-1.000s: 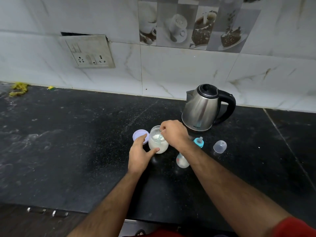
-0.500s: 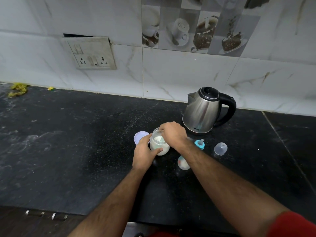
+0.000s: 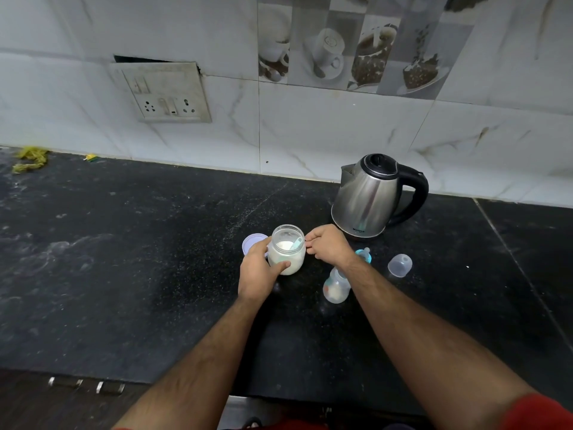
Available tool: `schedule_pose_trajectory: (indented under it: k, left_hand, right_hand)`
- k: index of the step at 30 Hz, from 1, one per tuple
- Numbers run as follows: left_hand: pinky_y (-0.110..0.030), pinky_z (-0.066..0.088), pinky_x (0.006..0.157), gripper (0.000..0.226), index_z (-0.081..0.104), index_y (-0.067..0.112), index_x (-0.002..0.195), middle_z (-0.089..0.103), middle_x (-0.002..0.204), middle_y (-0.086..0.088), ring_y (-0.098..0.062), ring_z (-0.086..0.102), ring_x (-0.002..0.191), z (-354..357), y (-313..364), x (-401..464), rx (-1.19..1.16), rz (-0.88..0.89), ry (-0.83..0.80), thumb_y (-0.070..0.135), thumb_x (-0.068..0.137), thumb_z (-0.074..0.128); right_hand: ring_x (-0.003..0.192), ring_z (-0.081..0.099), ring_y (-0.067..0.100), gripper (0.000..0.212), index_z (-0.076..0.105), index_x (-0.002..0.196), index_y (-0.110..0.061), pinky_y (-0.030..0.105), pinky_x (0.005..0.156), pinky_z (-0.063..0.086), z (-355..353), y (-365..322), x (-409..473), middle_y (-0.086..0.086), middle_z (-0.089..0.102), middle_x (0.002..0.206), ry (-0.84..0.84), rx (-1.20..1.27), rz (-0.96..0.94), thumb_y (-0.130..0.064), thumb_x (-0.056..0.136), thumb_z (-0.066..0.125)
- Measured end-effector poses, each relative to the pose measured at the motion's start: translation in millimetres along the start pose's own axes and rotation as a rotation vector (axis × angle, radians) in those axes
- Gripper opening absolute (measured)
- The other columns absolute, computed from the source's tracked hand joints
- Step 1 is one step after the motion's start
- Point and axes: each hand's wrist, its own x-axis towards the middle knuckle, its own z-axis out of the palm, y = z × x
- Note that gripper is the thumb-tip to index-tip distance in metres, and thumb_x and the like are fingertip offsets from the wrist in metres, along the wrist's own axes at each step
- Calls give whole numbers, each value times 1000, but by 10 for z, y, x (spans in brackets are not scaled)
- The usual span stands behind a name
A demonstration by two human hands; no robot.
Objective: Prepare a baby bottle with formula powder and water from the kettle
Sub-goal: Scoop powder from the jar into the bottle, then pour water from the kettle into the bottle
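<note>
A clear formula jar [image 3: 286, 254] stands upright on the black counter [image 3: 124, 259], a little in front of the kettle, about half full of white powder, with a pale teal scoop [image 3: 296, 243] leaning inside its open mouth. My left hand [image 3: 259, 274] is curled round the jar's near side, thumb across the front, steadying it. My right hand [image 3: 327, 245] sits just right of the rim with its fingers curled in; it seems to pinch the scoop's handle, but I cannot tell for sure. I judge the jar rigid, smooth and fairly light, likely to slide or tip if nudged, so the body below the rim is the place to hold it. The scoop looks featherweight and should be taken by its handle and kept level, since powder spills easily. Just right of the jar, partly under my right forearm, stands the small clear baby bottle [image 3: 335, 288], open-topped and easy to knock over. Its teal teat ring [image 3: 364, 254] lies beside it, and a clear dome cap [image 3: 400, 265] sits further right. The jar's lilac lid [image 3: 252, 243] lies flat behind my left hand. The steel kettle [image 3: 369, 200], lid closed, stands at the back; I expect it to be the heaviest item, lifted by its black handle. Count: one of each.
</note>
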Motion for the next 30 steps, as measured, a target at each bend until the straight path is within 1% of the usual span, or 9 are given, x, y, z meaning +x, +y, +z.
schedule_pose_trajectory:
  k: [5,8,10,13,15,17,20,25,30]
  left_hand:
    - [-21,41,88,67,58,18,132,63,112,9,-4,56,101,-66,48,6,1,-8,-9,14,72,86]
    - [-23,42,92,68,55,17,134,59,117,11,-3,52,106,-44,14,-53,22,5,44,18,73,86]
    - [-29,50,90,54,59,17,127,59,117,10,-5,58,103,2,-42,-162,22,45,166,21,79,82]
    - [-35,55,77,24,66,18,109,63,98,7,-9,63,84,139,-99,-379,-5,149,267,19,86,74]
    - [-33,55,72,18,68,17,103,65,88,7,-7,63,75,271,-116,-505,-18,180,191,18,85,75]
    - [-27,55,73,25,69,19,106,69,94,8,-3,64,79,416,-113,-598,-26,186,59,21,83,78]
    - [-20,51,86,59,60,19,128,63,120,11,1,61,102,652,-82,-655,12,154,-122,33,76,83]
    - [-32,40,111,100,40,18,147,49,146,6,-9,46,133,967,40,-588,19,32,-259,35,62,91]
    - [-37,52,97,60,57,29,119,68,114,12,-4,63,106,1182,169,-515,-32,-12,-187,20,68,87]
  right_hand:
    - [93,70,24,22,74,90,-5,46,88,57,22,7,24,13,75,99,-14,-24,-30,2,86,54]
    - [100,68,21,23,73,100,-7,44,92,55,-47,35,19,9,73,107,14,4,-37,-2,91,52]
    - [102,68,23,26,73,103,-7,42,93,55,-131,63,6,9,73,106,66,58,-56,0,92,51]
    - [96,70,20,29,72,105,-3,32,87,57,-308,125,-74,12,74,104,160,182,-74,4,91,49]
    - [88,70,18,28,71,104,-3,23,74,55,-431,197,-168,12,73,101,204,284,-82,6,90,48]
    - [81,68,16,28,69,102,-4,19,67,53,-542,305,-291,12,72,96,230,356,-87,7,90,46]
    - [77,68,14,29,69,93,-10,22,65,55,-667,532,-478,12,73,91,288,406,-70,8,88,48]
    - [81,69,14,24,69,86,-15,24,61,54,-783,911,-664,8,74,91,329,444,4,3,88,54]
    - [82,71,15,25,68,86,-20,32,66,56,-937,1161,-647,2,72,88,358,388,33,0,90,54]
